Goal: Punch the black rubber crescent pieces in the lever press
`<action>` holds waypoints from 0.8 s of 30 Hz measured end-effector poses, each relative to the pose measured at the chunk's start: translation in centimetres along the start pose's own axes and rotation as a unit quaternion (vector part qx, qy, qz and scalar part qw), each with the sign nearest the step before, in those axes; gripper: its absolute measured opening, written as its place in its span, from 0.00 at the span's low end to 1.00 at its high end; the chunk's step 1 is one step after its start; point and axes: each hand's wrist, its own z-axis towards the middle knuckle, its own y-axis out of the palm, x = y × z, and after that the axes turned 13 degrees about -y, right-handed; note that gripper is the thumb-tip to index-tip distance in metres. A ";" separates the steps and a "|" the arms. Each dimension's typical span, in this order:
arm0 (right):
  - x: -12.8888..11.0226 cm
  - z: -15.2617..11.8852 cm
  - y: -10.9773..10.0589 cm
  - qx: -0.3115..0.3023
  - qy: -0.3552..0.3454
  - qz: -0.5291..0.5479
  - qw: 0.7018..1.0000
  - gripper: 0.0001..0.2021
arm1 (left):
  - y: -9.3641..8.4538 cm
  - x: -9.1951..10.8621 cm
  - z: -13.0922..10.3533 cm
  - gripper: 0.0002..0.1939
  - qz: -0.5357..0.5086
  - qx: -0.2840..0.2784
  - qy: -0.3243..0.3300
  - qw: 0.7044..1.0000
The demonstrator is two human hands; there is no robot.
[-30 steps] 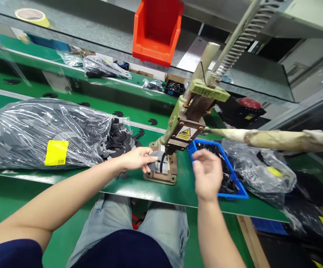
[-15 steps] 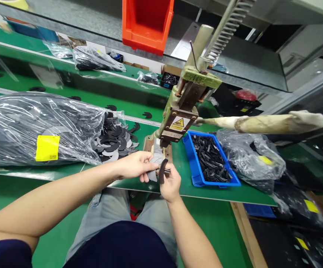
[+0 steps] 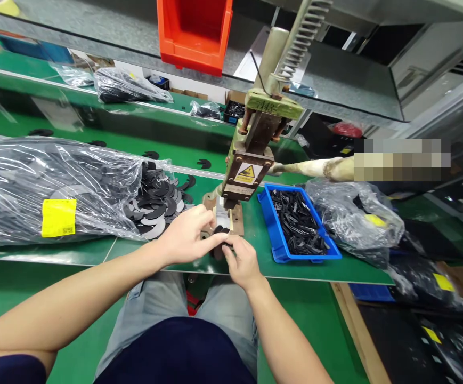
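At the foot of a hand-lever press (image 3: 247, 170), both hands meet over a dark curved flat piece (image 3: 217, 252). My left hand (image 3: 189, 234) has its fingers bent and its thumb stretched over the piece toward the right. My right hand (image 3: 242, 260) pinches the piece's right side between thumb and fingers. Fingers cover part of the piece, so its full outline is hidden. Just behind lies the press's metal base (image 3: 237, 221), under the ram. Left of it, grey and black crescent pieces (image 3: 157, 205) spill from a clear plastic bag (image 3: 55, 181).
A blue tray (image 3: 273, 226) of small black parts stands right of the press, with another plastic bag (image 3: 351, 218) beside it. The press's lever (image 3: 315, 168) sticks out to the right. An orange bin (image 3: 193, 58) hangs over the bench. Crescents lie along the green belt (image 3: 123, 141) behind.
The curved piece, earlier held upright with its grey face partly showing, is now lower and flatter by the press base. My left thumb has reached across it; the view has shifted slightly.
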 end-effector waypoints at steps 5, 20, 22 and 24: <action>0.3 -0.3 -0.1 0.002 -0.010 -0.032 0.999 0.05 | 0.5 -0.1 -0.6 0.14 0.081 0.068 0.071 0.992; -0.2 -0.7 -0.9 0.013 -0.020 -0.044 0.999 0.05 | 0.5 -1.6 -0.5 0.12 -0.066 -0.088 0.073 0.991; -0.2 -0.6 -0.8 0.008 -0.021 -0.036 0.999 0.04 | 0.5 -1.0 -0.6 0.11 -0.071 -0.092 0.057 0.992; -0.2 -0.6 -0.7 0.008 -0.017 -0.028 0.999 0.04 | 0.9 -0.5 -0.6 0.14 -0.044 -0.075 0.047 0.995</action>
